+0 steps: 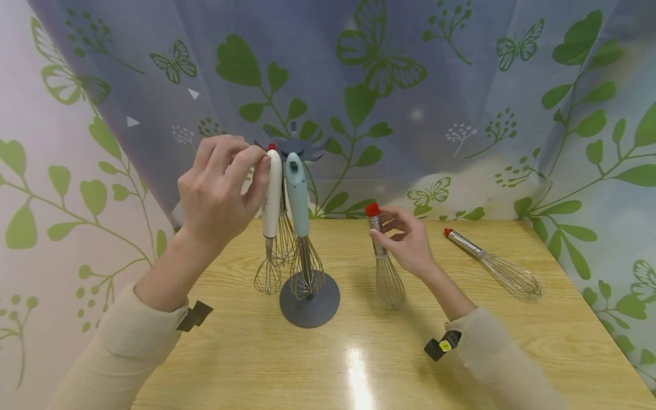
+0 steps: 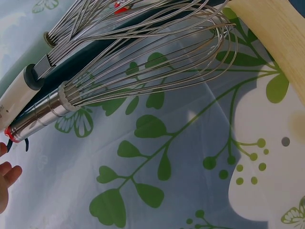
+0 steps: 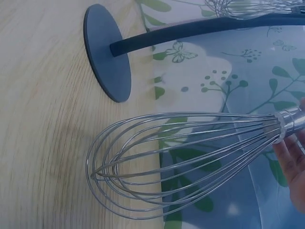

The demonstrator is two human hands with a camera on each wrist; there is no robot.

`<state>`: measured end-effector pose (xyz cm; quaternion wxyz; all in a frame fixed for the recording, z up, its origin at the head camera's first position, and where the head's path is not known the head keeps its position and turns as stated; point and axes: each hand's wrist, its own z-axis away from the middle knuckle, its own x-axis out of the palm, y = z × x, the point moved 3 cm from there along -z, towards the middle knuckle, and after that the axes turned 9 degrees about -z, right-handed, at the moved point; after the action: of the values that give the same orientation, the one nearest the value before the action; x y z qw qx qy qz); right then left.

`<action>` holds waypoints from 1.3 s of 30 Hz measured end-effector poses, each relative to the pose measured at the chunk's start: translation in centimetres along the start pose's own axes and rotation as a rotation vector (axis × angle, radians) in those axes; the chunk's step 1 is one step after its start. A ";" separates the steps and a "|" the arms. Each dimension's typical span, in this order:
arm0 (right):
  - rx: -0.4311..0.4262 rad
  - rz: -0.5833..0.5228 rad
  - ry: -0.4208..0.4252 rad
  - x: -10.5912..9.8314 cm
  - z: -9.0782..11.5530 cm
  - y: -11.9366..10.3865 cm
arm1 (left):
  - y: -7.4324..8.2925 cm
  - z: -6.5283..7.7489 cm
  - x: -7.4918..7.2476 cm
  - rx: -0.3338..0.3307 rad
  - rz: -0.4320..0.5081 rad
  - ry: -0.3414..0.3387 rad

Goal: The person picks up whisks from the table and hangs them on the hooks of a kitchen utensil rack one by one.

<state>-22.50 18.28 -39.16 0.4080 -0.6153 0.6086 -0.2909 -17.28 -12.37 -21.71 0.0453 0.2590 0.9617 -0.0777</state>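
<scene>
My left hand (image 1: 217, 182) is raised at the top of a dark stand (image 1: 310, 310), its fingers bent close to the upper end of a white-handled whisk (image 1: 273, 196). Behind that hangs a silver-handled whisk with a red tip (image 2: 38, 117); whether the thumb and index finger pinch either handle is hidden. A light-blue-handled whisk (image 1: 297, 196) hangs alongside. To the right of the stand, my right hand (image 1: 410, 239) holds another silver whisk (image 1: 379, 233) upright by its red-tipped handle, thumb on one side and fingers on the other. Its wires (image 3: 181, 164) point down, near the tabletop.
A further red-tipped whisk (image 1: 492, 265) lies on the wooden table (image 1: 287, 370) at the right. The stand's round base (image 3: 107, 52) rests left of the held whisk. A curtain with leaves and butterflies (image 1: 441, 114) hangs behind the table.
</scene>
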 end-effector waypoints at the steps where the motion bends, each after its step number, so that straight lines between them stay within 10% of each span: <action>1: -0.005 -0.005 0.002 0.1 0.0 -0.1 | 0.0 0.0 0.0 -0.002 0.001 0.002; 39: -0.137 -0.127 0.015 2.6 -0.8 -4.5 | 0.1 -0.1 -0.1 -0.002 -0.004 -0.010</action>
<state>-20.61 15.22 -35.30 0.3409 -0.6770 0.5898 -0.2786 -17.19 -12.34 -21.66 0.0500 0.2565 0.9621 -0.0781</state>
